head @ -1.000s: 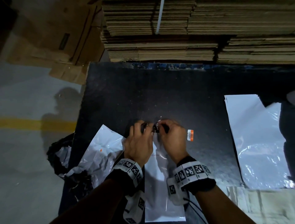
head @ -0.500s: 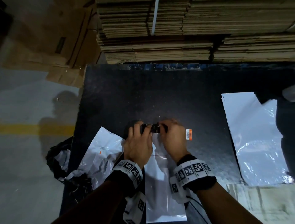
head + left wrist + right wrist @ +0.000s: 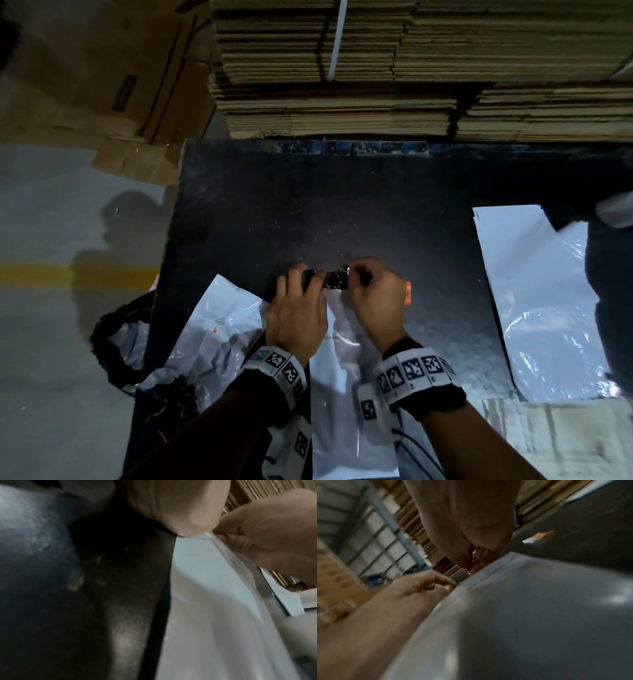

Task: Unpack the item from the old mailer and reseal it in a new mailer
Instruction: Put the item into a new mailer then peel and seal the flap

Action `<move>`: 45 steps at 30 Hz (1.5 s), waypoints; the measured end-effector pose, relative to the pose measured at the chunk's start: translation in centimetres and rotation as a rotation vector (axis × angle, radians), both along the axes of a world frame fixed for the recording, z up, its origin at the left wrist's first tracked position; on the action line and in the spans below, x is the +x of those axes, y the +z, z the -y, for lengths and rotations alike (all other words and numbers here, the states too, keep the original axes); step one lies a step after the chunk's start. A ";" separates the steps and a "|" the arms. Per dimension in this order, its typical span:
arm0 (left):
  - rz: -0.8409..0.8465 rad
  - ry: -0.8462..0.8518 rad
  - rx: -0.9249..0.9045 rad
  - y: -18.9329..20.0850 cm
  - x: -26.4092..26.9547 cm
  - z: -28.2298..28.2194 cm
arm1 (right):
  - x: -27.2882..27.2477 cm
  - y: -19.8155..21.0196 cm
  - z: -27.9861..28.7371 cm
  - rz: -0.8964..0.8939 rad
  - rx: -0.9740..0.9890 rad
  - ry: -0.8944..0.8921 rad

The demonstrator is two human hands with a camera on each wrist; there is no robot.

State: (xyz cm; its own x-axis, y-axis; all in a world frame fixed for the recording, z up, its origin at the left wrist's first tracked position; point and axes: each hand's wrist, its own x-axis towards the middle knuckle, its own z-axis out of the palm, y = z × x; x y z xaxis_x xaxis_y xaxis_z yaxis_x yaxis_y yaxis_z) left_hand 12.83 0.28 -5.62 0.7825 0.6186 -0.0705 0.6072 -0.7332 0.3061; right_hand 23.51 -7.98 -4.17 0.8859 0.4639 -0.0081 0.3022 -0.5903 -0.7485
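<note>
Both forearms reach forward side by side, each wrist wrapped in a band of black-and-white markers. The left hand [image 3: 297,315] lies knuckles up, its fingers curled forward and down over the far edge of what it holds. The right hand [image 3: 375,301] sits just beside it, thumb and fingers pinched together at the same edge. The two grips nearly meet, fingertips [image 3: 452,583] close together.

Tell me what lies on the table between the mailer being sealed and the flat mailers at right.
Head view: only the small orange-and-white tag, beside the right hand; otherwise bare table.
</note>
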 end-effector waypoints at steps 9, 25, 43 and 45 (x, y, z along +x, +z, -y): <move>0.008 0.010 0.037 -0.2 0.1 -0.1 | -0.1 -0.4 -0.4 0.071 -0.225 0.156; -0.026 -0.007 0.044 -0.4 0.2 -0.1 | -0.1 0.2 0.5 0.018 -0.047 0.007; -0.039 -0.004 0.024 -0.3 0.3 0.0 | 0.0 -0.7 1.4 0.026 -0.031 -0.119; -0.034 -0.001 0.025 -0.4 0.2 0.0 | -0.2 -1.0 1.6 0.069 -0.085 -0.028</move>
